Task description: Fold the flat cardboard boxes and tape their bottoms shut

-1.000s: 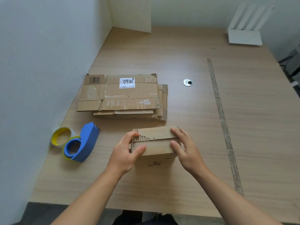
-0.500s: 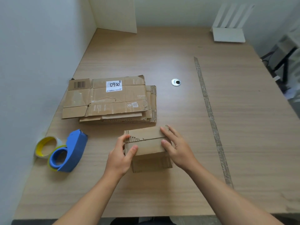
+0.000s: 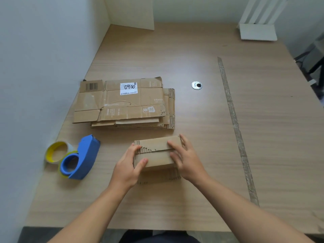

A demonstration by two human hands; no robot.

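Fingers (image 3: 135,149) of the left hand (image 3: 128,170) curl over the left end of the small box (image 3: 157,159), with the thumb laid on the near flap, so this hand grips the cardboard from the side. On the other end the right hand (image 3: 188,163) lies flatter: its fingers are fairly straight and spread apart, pressing down on the two closed flaps where they meet along a ragged seam. That small box stands on the wooden table (image 3: 192,199), close to the near edge and about midway across it, its folded flaps facing up. Just behind it lies a stack of flat boxes (image 3: 122,106), the top one bearing a white label with handwritten digits and a barcode at its left corner. To the left of the small box sits a blue tape dispenser (image 3: 86,155), touching a tape roll (image 3: 56,151) with a yellow core near the wall. Farther back on the right, a round metal grommet (image 3: 196,85) is set in the tabletop, and a long worn strip (image 3: 234,121) runs down the table beside it. A white rack (image 3: 257,31) stands in the far right corner.
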